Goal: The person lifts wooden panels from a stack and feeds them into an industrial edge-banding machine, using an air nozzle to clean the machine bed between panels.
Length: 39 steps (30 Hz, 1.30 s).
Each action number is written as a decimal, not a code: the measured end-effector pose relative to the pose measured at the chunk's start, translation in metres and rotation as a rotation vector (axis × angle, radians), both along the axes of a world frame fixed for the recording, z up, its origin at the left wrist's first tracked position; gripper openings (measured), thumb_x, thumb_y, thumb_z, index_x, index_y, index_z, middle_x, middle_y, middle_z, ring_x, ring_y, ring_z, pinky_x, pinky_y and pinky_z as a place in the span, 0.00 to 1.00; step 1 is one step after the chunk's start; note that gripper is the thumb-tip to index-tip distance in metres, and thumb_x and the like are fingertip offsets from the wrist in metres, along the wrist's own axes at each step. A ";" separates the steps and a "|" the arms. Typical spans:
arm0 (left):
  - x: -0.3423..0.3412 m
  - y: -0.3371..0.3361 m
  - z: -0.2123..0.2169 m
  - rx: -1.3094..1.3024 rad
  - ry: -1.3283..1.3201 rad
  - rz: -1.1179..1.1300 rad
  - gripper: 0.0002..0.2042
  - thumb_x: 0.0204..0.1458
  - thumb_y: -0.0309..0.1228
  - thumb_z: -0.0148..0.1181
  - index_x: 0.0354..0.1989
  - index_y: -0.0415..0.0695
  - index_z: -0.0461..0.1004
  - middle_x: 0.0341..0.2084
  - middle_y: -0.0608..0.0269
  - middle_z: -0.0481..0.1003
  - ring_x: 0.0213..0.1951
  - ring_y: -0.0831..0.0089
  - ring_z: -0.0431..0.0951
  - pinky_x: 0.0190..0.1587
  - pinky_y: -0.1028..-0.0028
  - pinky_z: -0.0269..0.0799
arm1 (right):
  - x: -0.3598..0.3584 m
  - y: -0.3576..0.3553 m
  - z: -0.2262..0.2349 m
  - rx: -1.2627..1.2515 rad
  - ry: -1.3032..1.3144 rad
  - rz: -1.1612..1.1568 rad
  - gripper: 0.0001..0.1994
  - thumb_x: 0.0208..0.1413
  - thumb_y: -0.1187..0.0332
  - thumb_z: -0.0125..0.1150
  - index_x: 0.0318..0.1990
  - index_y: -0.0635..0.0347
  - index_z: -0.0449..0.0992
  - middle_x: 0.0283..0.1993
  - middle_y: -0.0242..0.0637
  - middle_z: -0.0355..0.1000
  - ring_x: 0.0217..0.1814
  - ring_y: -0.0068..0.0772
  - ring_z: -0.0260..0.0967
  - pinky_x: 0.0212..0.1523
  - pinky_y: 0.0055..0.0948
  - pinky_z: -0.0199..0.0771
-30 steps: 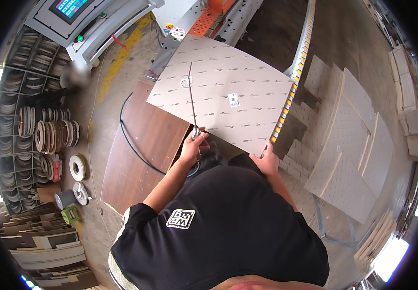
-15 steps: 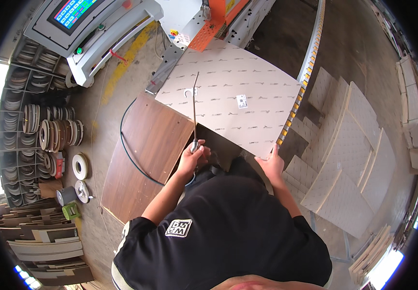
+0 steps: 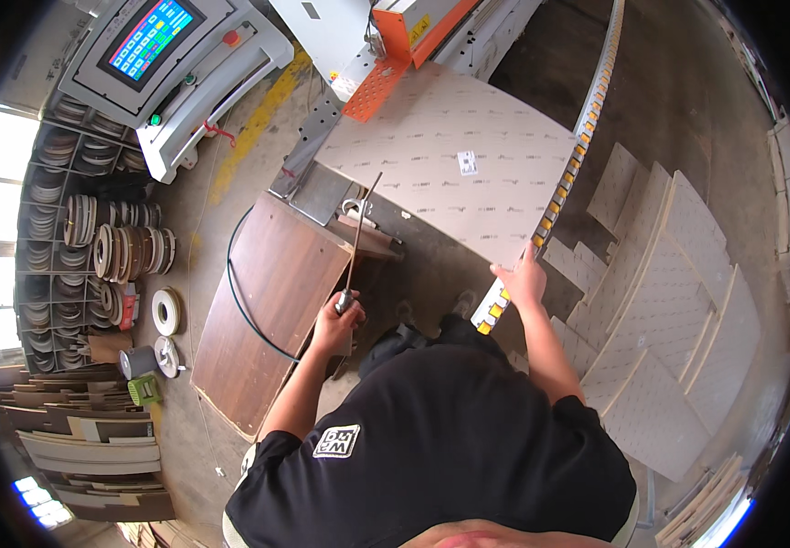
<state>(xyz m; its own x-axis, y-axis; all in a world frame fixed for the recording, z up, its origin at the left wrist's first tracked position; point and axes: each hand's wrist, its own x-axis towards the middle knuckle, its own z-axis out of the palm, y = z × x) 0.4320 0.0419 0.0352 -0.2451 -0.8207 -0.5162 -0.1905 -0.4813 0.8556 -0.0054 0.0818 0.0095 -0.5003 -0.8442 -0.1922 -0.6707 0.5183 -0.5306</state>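
Note:
My left hand (image 3: 338, 321) is closed around the grip of an air blow gun (image 3: 364, 228), whose long thin nozzle points up and away. A dark teal hose (image 3: 250, 306) loops over the brown board at the left; where it joins the gun is hidden. My right hand (image 3: 524, 277) rests at the near right corner of a pale printed panel (image 3: 450, 137), thumb and forefinger spread apart. The panel lies flat with its right edge along a rail with yellow rollers (image 3: 564, 187). Its far end reaches under an orange perforated guard (image 3: 375, 89) of the machine.
A brown wood-grain board (image 3: 258, 283) stands at the left, near a metal bracket (image 3: 322, 196). Beyond it are a control console (image 3: 153, 41) and racks of edge-band rolls (image 3: 134, 251). Pale panels (image 3: 660, 301) lie stacked on the right. Brown and grey boards (image 3: 93, 447) stand at lower left.
The panel has slid away from me toward the machine, uncovering the rail's near end and the bracket. My right hand has followed its corner; my left hand with the blow gun has shifted left and lower.

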 end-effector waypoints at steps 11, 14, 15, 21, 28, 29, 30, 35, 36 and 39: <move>-0.003 -0.038 0.060 -0.309 -1.020 -0.384 0.23 0.56 0.56 0.62 0.43 0.46 0.76 0.33 0.45 0.81 0.41 0.42 0.80 0.43 0.51 0.74 | -0.064 -0.042 -0.008 -0.135 -0.126 -0.119 0.38 0.51 0.50 0.73 0.66 0.57 0.66 0.37 0.40 0.81 0.40 0.41 0.81 0.41 0.37 0.79; -0.027 -0.029 0.067 -0.370 -1.081 -0.843 0.25 0.54 0.61 0.60 0.42 0.49 0.75 0.33 0.45 0.81 0.41 0.43 0.81 0.43 0.51 0.75 | -0.088 -0.012 -0.054 -0.448 -0.530 -0.337 0.22 0.63 0.53 0.64 0.55 0.60 0.78 0.38 0.33 0.81 0.36 0.27 0.78 0.40 0.28 0.79; -0.024 -0.021 0.061 -0.394 -1.004 -0.884 0.26 0.54 0.61 0.60 0.43 0.49 0.74 0.33 0.46 0.81 0.40 0.43 0.81 0.42 0.50 0.75 | -0.083 0.000 -0.051 -0.520 -0.732 -0.420 0.18 0.67 0.56 0.60 0.52 0.61 0.79 0.40 0.30 0.80 0.36 0.21 0.76 0.40 0.25 0.79; -0.063 -0.004 0.027 -0.394 -0.889 -1.340 0.24 0.61 0.56 0.52 0.52 0.49 0.62 0.35 0.43 0.82 0.43 0.43 0.82 0.45 0.49 0.74 | -0.054 0.160 -0.050 -0.602 -0.789 -0.853 0.18 0.68 0.56 0.57 0.45 0.65 0.80 0.35 0.35 0.79 0.34 0.25 0.77 0.37 0.26 0.80; -0.153 -0.002 0.004 -0.794 -0.653 -1.494 0.18 0.63 0.41 0.55 0.51 0.43 0.58 0.31 0.38 0.80 0.36 0.39 0.82 0.39 0.46 0.78 | 0.098 0.381 -0.082 -0.387 -0.594 -1.288 0.16 0.66 0.59 0.54 0.34 0.62 0.80 0.29 0.40 0.80 0.25 0.27 0.76 0.29 0.27 0.76; -0.172 -0.004 0.010 -0.777 -0.646 -1.468 0.18 0.63 0.41 0.54 0.51 0.43 0.58 0.32 0.38 0.80 0.37 0.39 0.82 0.41 0.46 0.77 | 0.126 0.411 -0.088 -0.242 -0.481 -1.236 0.17 0.64 0.58 0.55 0.31 0.61 0.81 0.26 0.41 0.79 0.22 0.28 0.75 0.27 0.29 0.74; -0.189 -0.005 0.014 -0.778 -0.656 -1.448 0.18 0.64 0.41 0.54 0.52 0.43 0.58 0.33 0.37 0.80 0.38 0.39 0.81 0.43 0.47 0.77 | 0.161 0.431 -0.099 -0.118 -0.345 -1.256 0.20 0.63 0.56 0.54 0.28 0.62 0.80 0.22 0.42 0.76 0.22 0.31 0.76 0.28 0.33 0.75; -0.225 -0.007 0.015 -0.830 -0.517 -1.389 0.19 0.64 0.41 0.53 0.54 0.43 0.59 0.38 0.35 0.79 0.44 0.37 0.80 0.49 0.48 0.74 | 0.276 0.470 -0.125 0.169 -0.380 -1.512 0.25 0.58 0.46 0.54 0.28 0.60 0.85 0.27 0.48 0.79 0.34 0.47 0.79 0.42 0.41 0.76; -0.227 -0.003 0.014 -0.822 -0.499 -1.404 0.19 0.64 0.41 0.53 0.54 0.43 0.59 0.39 0.34 0.79 0.44 0.37 0.79 0.49 0.48 0.74 | 0.288 0.474 -0.134 0.166 -0.406 -1.517 0.25 0.58 0.46 0.54 0.29 0.59 0.85 0.28 0.47 0.80 0.36 0.47 0.79 0.43 0.41 0.76; -0.230 0.019 0.018 -0.785 -0.467 -1.501 0.21 0.63 0.44 0.53 0.55 0.42 0.61 0.41 0.37 0.80 0.45 0.38 0.79 0.50 0.47 0.73 | 0.301 0.488 -0.164 0.157 -0.405 -1.496 0.25 0.58 0.45 0.55 0.31 0.58 0.85 0.29 0.45 0.80 0.35 0.43 0.79 0.42 0.40 0.76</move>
